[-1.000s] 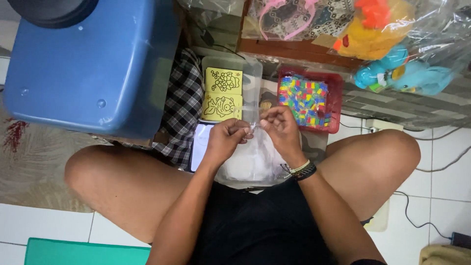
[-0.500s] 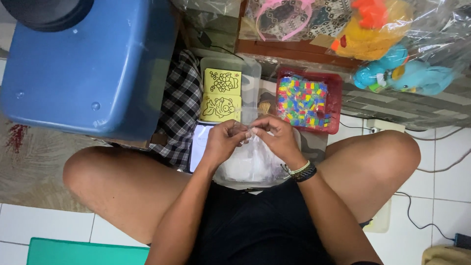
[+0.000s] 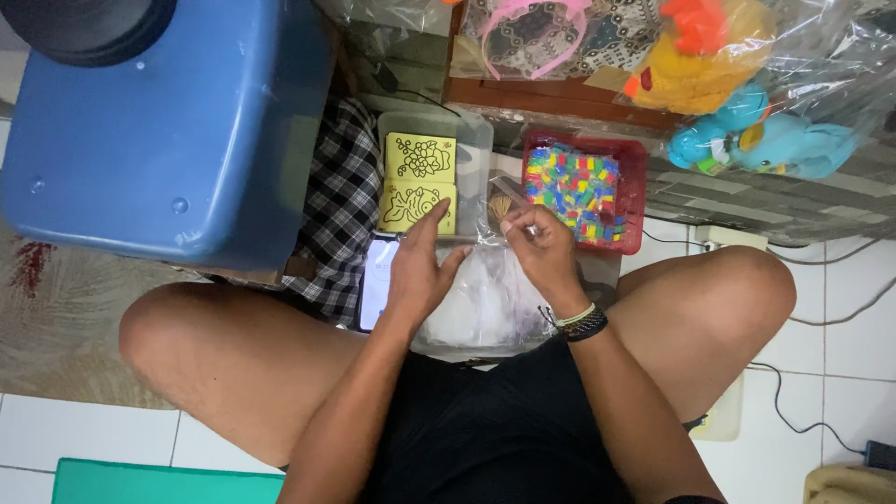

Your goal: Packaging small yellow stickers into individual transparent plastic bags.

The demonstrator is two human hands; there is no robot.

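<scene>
I sit cross-legged on a tiled floor. A clear plastic bag (image 3: pixel 485 303) with white contents lies between my knees. My left hand (image 3: pixel 420 271) rests flat on the bag's upper left, fingers stretched toward the yellow picture cards (image 3: pixel 420 182). My right hand (image 3: pixel 541 247) pinches the bag's top edge, fingers closed on the plastic. What the fingertips hold beyond the plastic is too small to tell. A beaded band and a dark band circle my right wrist.
A clear tub (image 3: pixel 467 140) holds the yellow cards. A red tray (image 3: pixel 630 159) of several coloured pieces stands to its right. A big blue bin (image 3: pixel 168 131) fills the upper left. A checked cloth (image 3: pixel 336 215), a lit phone (image 3: pixel 376 289), bagged toys (image 3: pixel 747 103) and cables (image 3: pixel 793 411) lie around.
Both hands were pinched together at the bag's top. My left hand has since opened and laid flat on the bag; my right hand stays at the top edge.
</scene>
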